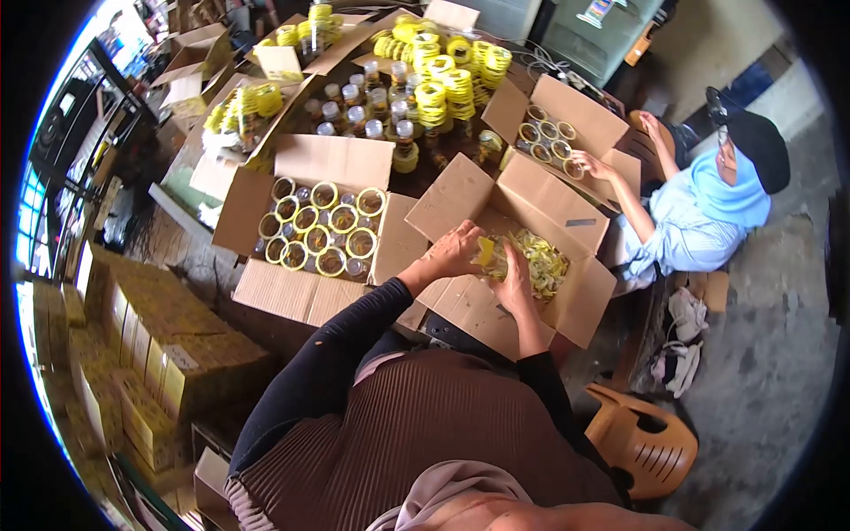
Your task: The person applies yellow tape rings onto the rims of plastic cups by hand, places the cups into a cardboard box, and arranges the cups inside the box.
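Over an open cardboard box (pixel 567 217), both hands are together at what looks like a clear container with a yellow part (pixel 484 251); its exact kind is hard to make out. My left hand (pixel 455 251) has its fingers closed at the yellow end. From the near side, my right hand (pixel 515 285) curls round the clear part. Loose yellow and whitish strips (pixel 544 265) fill the bottom of the box below and to the right of my hands.
To the left, another open box (pixel 310 155) holds several yellow-rimmed jars (pixel 330 260). Capped jars (pixel 356 116) and stacked yellow rings (pixel 431 100) stand behind. A co-worker's hand (pixel 591 165) is at a box of jars (pixel 541 152). An orange chair (pixel 651 447) stands right.
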### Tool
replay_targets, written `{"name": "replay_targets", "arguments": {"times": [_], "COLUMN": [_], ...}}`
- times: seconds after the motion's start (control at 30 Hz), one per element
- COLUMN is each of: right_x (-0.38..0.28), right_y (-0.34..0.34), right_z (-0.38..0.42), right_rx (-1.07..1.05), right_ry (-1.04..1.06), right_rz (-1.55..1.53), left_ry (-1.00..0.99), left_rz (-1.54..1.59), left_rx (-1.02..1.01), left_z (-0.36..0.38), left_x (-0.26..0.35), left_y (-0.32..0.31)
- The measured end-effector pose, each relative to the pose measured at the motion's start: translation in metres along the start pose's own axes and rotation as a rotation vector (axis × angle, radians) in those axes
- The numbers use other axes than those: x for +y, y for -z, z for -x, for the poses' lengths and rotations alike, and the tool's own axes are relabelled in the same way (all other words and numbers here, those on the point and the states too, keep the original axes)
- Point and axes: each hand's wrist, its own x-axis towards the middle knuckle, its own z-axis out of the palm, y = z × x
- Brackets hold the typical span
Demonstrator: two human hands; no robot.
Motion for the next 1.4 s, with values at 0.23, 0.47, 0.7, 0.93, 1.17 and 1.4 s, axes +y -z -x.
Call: {"name": "replay_targets", "arguments": {"times": [0.23, 0.47, 0.7, 0.93, 1.17, 1.4], "right_x": [0.002, 0.031, 0.056, 0.069, 0.088, 0.009], "right_y": [-0.009, 0.0, -0.061, -0.055, 0.011, 0.039], "right_z": [-0.011, -0.013, -0.027, -0.018, 0.011, 0.044], "right_rx": [-0.186, -0.053, 0.096, -0.222, -0.002, -0.13], "right_ry": [0.115, -0.07, -0.102, -0.126, -0.271, -0.183], "right_rz": [-0.166, -0.295, -0.462, -0.371, -0.545, -0.574], "left_ry": [0.08, 0.289, 0.504, 0.516, 0.72, 0.738], "left_rz": [0.269, 0.459, 0.475, 0.854, 1.678, 1.803], "left_rx": [0.082, 0.32, 0.431, 0.391, 0.195, 0.111], "left_z": [0.027, 0.05, 0.081, 0.109, 0.116, 0.087], "left_x": [0.032, 0.032, 0.025, 0.04, 0.051, 0.071], "left_y": [0.021, 0.056, 0.079, 0.029, 0.001, -0.023]}}
